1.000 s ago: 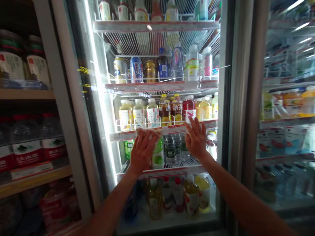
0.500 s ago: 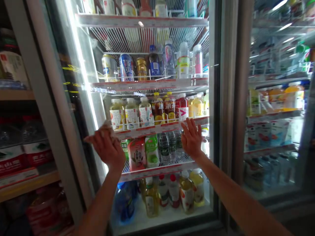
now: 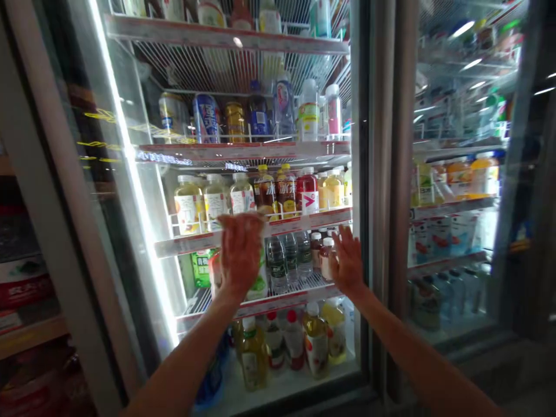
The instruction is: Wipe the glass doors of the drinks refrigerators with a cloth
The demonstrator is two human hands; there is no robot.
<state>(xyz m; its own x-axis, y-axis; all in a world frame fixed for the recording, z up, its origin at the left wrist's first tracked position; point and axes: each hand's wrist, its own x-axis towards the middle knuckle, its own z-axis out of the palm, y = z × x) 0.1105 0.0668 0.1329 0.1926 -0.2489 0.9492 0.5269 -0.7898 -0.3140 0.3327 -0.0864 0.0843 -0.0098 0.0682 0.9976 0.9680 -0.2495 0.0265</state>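
Note:
My left hand (image 3: 240, 258) lies over a pale brownish cloth (image 3: 256, 219), its edge showing past the fingertips. The hand is pressed up toward the glass front of a drinks cooler, before the middle shelf edge (image 3: 299, 221). Motion blurs the fingers a little. My right hand (image 3: 347, 262) holds nothing; its fingers are spread, and it rests against the glass near the door's right frame (image 3: 367, 191). Behind the hands stand brown iced-tea bottles (image 3: 286, 191), clear water bottles (image 3: 277, 263) and small white-capped bottles (image 3: 326, 258).
Cans (image 3: 206, 119) and more bottles fill the upper shelves. Tall bottles (image 3: 254, 353) stand at the cooler's bottom. Another glass-fronted cooler with juice bottles (image 3: 484, 174) is at the right. A wooden shelf (image 3: 32, 336) with packaged drinks is at the left.
My left hand has moved right across the glass with the cloth, from the left side toward the middle. My right hand has shifted slightly right and down. The view has turned a little right.

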